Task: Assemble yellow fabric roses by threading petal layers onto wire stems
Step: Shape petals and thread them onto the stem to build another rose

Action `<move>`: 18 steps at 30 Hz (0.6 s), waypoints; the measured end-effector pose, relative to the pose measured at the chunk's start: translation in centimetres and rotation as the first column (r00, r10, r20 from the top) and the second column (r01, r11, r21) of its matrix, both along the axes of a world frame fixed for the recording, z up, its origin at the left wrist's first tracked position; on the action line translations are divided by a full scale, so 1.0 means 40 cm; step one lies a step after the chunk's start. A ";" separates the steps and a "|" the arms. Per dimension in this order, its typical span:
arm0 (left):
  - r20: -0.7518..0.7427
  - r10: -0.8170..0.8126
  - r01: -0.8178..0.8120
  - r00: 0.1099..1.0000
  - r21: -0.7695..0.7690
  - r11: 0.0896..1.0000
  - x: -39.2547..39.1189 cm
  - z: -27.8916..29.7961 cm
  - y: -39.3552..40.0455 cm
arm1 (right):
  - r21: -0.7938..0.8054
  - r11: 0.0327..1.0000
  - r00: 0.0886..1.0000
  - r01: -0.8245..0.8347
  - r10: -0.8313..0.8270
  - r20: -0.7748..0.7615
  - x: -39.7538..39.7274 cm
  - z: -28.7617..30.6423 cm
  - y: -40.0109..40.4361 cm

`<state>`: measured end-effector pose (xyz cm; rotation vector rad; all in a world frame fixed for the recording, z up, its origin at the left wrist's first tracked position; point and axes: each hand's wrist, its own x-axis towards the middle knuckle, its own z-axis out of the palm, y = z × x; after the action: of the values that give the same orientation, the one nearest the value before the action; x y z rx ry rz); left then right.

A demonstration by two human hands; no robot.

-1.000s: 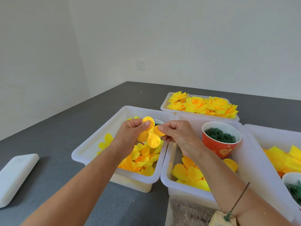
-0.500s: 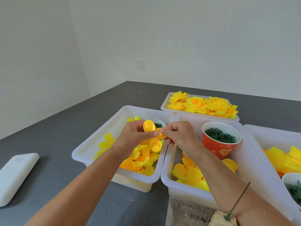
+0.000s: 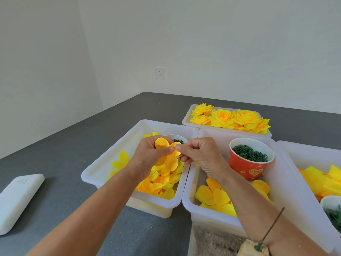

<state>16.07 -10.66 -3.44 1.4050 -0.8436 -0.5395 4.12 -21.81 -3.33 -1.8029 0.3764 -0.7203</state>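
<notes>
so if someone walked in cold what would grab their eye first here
Probably the two hands meeting mid-frame: the left hand and right hand both pinch a small yellow petal piece above a white bin of loose petals. Next, the finished yellow roses in the tray at the back. Then the red cup of green rings, right of the hands.
</notes>
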 end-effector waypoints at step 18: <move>-0.081 -0.048 0.052 0.996 0.059 0.997 -0.003 0.014 0.008 | 0.015 1.000 0.999 -0.010 0.010 0.042 -0.006 0.001 -0.003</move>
<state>15.94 -10.33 -2.88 1.4112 -0.8059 -0.6600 3.89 -21.93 -3.29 -1.7716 0.3438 -0.7452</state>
